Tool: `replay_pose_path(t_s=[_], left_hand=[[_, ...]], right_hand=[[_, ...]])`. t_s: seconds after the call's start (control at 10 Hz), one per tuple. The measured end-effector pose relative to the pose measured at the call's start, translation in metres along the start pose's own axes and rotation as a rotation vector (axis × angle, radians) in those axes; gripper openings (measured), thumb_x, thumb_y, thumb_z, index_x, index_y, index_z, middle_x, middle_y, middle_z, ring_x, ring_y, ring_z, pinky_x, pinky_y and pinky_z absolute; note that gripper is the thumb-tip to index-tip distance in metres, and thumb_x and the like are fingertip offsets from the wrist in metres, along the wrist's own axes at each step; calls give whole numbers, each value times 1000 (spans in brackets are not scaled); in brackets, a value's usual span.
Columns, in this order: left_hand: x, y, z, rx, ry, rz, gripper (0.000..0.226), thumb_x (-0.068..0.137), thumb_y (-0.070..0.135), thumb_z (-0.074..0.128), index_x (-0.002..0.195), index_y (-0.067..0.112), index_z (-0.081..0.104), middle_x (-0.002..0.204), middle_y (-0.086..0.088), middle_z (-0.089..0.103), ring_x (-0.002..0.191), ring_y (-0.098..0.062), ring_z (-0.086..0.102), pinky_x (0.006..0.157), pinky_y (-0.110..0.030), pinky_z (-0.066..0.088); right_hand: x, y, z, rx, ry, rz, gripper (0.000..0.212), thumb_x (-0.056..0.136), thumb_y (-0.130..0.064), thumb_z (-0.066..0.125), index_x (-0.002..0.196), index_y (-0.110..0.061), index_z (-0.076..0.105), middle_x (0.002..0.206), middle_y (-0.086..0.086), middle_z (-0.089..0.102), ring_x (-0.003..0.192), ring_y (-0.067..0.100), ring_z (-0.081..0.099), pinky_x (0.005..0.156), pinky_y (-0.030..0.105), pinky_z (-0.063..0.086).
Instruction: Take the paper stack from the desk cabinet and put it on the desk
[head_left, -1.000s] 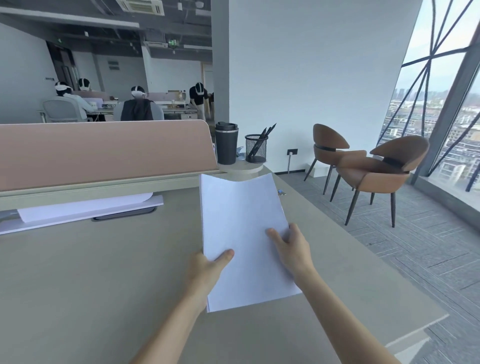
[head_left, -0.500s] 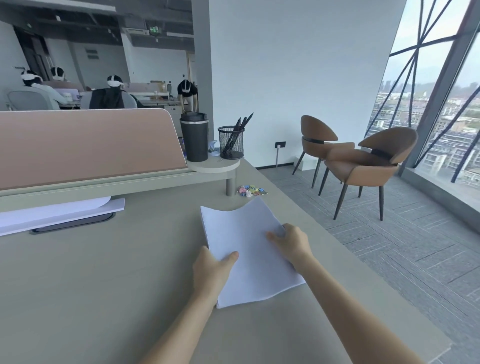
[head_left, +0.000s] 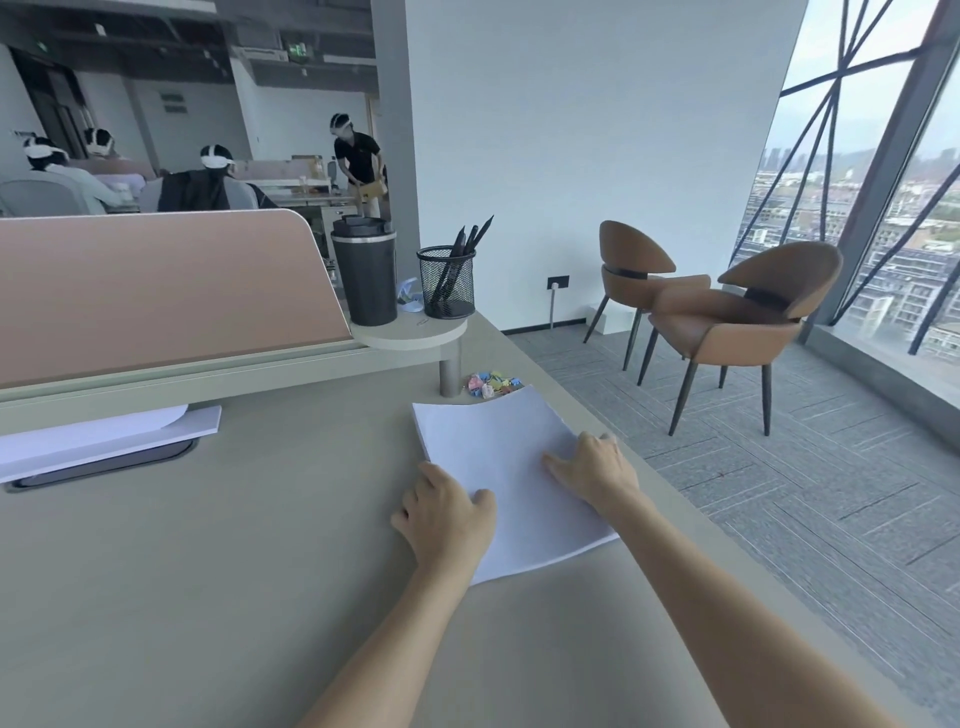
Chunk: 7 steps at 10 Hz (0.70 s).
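Reaching forward from the bottom of the frame, two bare forearms stretch over a pale beige table (head_left: 182, 597) toward a paper stack (head_left: 506, 467) lying just right of centre. The left hand (head_left: 447, 512) rests knuckles up at the stack's left edge near its lower left corner, thumb laid on top of the top sheet and the other fingers curled down beside the edge; whether they are tucked under the paper cannot be told. The right hand (head_left: 597, 467) sits palm down on the stack's right side, thumb stretched left across the sheet, fingers bent over the right edge. Both hands are touching the paper, set apart by the width of the sheets.

The stack lies flat on the table near its right-hand edge. Its long axis runs from the lower right of the frame up toward the upper left, so the far short edge points away from the viewer and slightly left. That far edge bows upward a little.

Just beyond the far edge lies a small heap of coloured clips (head_left: 491, 383). Higher up, a small round shelf (head_left: 415, 332) holds a dark travel mug (head_left: 366, 273) and a black mesh pen cup (head_left: 447, 283). A pinkish divider panel (head_left: 156, 291) fills the left side.
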<state>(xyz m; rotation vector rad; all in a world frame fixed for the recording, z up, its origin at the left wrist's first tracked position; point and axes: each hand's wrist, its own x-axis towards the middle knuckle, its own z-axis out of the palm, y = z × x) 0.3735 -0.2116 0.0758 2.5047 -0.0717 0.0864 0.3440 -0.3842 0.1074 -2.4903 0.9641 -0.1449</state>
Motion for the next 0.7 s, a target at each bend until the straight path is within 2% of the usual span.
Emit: replay_pose_path(t_s=[0.1,0.2,0.3,0.5,0.6,0.7], left_hand=[[2,3,4,76,23,19,80,87,40,50,150,-3,27,132,-12,55,121,-32,45,97,-43,32],[2,2,9,137,52,32,73,80,39,55,138,-5,46,115,-14,59,107,-34,50,85,-43,36],[3,-2,12,132,71,34,62,75,38,57,122,-3,57,106,-13,60,100,-34,52,81,-42,36],[3,-2,6,129,34,28,64,83,47,52,130,4,48,120,-7,57,115,-30,47,90,-41,35],[1,-3,0,104,18,62,70,85,52,51,138,8,41,127,-5,53,124,-29,43,96,-44,35],[-1,-6,-23,45,64,141,74,89,52,50,148,12,32,141,-6,45,142,-31,28,112,-50,26]], right_hand=[[5,0,3,-43,34,-22,60,90,-56,52,128,-10,53,135,13,49,122,34,58,94,42,47],[5,4,9,-218,125,-68,61,91,-61,45,127,-13,56,133,13,55,128,35,49,104,43,38],[5,7,13,-325,165,-77,65,91,-65,39,124,-15,62,131,12,55,125,34,45,103,44,34],[4,4,6,-333,165,-87,65,88,-67,42,122,-16,62,130,10,53,124,33,44,101,46,34],[-5,-1,0,-303,187,-130,63,89,-66,42,126,-18,56,132,11,53,125,33,45,101,46,34],[-30,-7,-13,-189,224,-183,63,92,-62,45,140,-21,47,136,11,51,128,34,44,103,45,34]])
